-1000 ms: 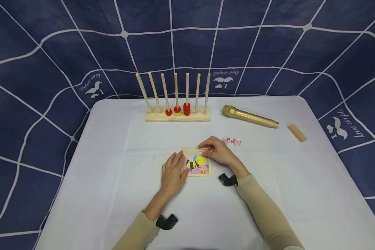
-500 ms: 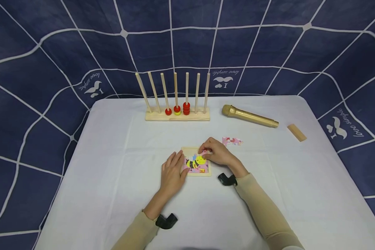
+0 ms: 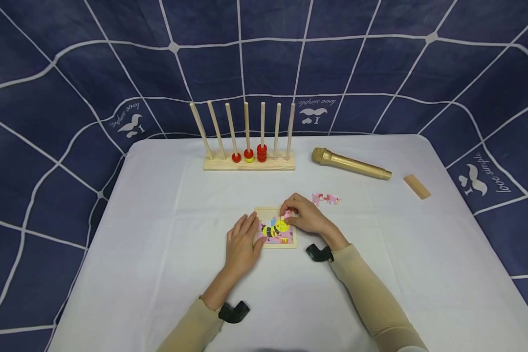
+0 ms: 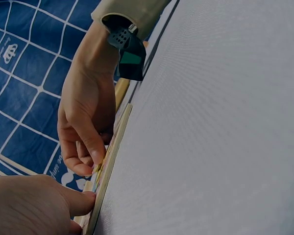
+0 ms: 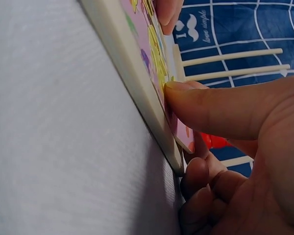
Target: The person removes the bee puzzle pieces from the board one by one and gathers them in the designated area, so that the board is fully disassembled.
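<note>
At the lower left of the head view, a beige sleeve (image 3: 191, 325) and a black strap-on device (image 3: 234, 312) are seen below the left hand (image 3: 242, 244). Its fingers are straightened and laid against the left rim of the tray (image 3: 281, 246), its thumb spread over the tray's lower left part. At the upper middle, a wooden stand (image 3: 249, 165) with seven pegs is set; red beads (image 3: 262, 154) and a yellow one are threaded on three of them. The tray is laid flat on the white table (image 3: 127, 274) at the centre, a bee puzzle (image 3: 270, 231) fitted inside it and bare wood showing at its upper left. At the tray's upper right corner, a pink piece (image 5: 183, 133) is pinched between the thumb and fingers of the right hand (image 3: 305, 215); in the right wrist view it is seen tilted against the tray. Just beyond that hand, loose pink pieces (image 3: 319, 198) are laid. Farther right, a gold microphone (image 3: 354, 165) is placed, then a brown block (image 3: 417, 187).
</note>
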### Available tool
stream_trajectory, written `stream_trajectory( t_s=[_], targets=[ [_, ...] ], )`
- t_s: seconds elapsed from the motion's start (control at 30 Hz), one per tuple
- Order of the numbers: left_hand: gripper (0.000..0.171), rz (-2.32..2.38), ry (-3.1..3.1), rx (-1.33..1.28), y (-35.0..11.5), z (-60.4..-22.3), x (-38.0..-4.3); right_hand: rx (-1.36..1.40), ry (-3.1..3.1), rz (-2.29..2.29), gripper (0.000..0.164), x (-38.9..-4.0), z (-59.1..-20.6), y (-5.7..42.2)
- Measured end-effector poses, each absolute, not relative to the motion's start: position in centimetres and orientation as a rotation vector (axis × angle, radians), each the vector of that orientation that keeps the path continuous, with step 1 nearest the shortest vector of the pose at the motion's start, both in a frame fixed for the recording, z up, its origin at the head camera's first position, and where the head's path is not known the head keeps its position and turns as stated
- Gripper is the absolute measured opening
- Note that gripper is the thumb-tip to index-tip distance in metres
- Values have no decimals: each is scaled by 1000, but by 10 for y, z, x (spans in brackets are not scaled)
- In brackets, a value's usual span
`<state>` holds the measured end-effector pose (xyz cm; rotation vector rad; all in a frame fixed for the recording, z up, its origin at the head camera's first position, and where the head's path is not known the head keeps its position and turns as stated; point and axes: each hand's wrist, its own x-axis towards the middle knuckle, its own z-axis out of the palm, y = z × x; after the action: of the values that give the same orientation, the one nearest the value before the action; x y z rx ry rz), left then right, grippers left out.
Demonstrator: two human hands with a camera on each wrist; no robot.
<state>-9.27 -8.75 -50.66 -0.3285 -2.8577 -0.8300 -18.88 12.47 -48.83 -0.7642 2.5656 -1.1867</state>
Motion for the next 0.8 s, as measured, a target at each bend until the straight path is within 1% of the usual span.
stream_trajectory(
  t_s=[0.3,0.57,0.8],
  targets=[
    [55,-829,-2861,-330,-87,-505,-92,-678,2592,-1234,30,-189,-489,125],
    [55,-829,-2845,-331,-88,-506,-92,-686,2588,-1253,25,-189,-490,125],
    [55,-832,-2856,-320,-88,-505,-93,-577,2531,-1285,20,-187,-486,126]
  ],
)
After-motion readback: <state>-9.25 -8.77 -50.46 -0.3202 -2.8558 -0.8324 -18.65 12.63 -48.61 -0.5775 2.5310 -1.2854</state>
